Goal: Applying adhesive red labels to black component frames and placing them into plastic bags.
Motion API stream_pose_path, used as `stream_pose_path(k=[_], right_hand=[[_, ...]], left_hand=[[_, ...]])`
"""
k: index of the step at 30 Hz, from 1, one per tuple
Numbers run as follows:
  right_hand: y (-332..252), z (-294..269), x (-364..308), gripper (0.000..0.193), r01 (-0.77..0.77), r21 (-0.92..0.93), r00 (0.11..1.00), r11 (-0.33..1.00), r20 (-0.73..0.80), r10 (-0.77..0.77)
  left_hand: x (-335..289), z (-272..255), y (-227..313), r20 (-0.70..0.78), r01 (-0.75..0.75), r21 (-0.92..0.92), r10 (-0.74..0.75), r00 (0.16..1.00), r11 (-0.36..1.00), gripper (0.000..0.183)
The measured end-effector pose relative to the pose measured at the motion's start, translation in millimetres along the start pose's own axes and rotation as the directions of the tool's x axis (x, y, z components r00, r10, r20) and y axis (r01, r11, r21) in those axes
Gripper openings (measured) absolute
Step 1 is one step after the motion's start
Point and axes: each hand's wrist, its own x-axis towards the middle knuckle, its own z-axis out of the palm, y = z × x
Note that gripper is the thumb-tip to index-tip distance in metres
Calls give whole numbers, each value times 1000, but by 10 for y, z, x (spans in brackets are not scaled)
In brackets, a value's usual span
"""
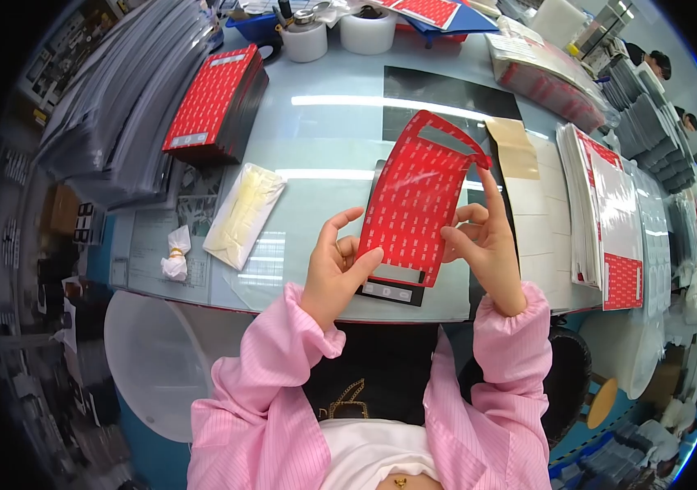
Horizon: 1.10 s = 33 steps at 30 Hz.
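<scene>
A flexible red-printed adhesive sheet point(418, 196) is held between my two hands, tilted above the table and bowed at its top. It has a window cut through its far end and a slot near its close end. My left hand point(338, 265) pinches the lower left edge, thumb on the face. On the right edge, my right hand point(485, 241) presses with the thumb while its index finger reaches up to the curled top right corner. Beneath the sheet lies a black panel point(414, 300) with a pale strip, mostly hidden.
A red-topped stack point(216, 98) stands back left beside tall piles of clear-wrapped sheets point(120, 90). A yellowish wrapped packet point(246, 214) and a crumpled white wad point(176, 253) lie left. Tape rolls point(367, 31) sit at the back. More stacked sheets point(581, 216) lie right.
</scene>
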Motion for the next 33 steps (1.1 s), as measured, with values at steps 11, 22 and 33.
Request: stream_pose_path(k=[11,22,33], right_hand=[[97,124,-112,86,-48,168,998,985,-26,53],[218,137,-132,85,-114,210,992,971,-20,121],[330,123,-221,84,-118,150,993,982,-6,120]], left_hand=[[-303,-227,46,-98,64,-97,-73,993,993,65],[-578,-430,-51,-191,-30,347,102,976,937,57],[-591,-527,-283,206,-442,826,542,815,350,23]])
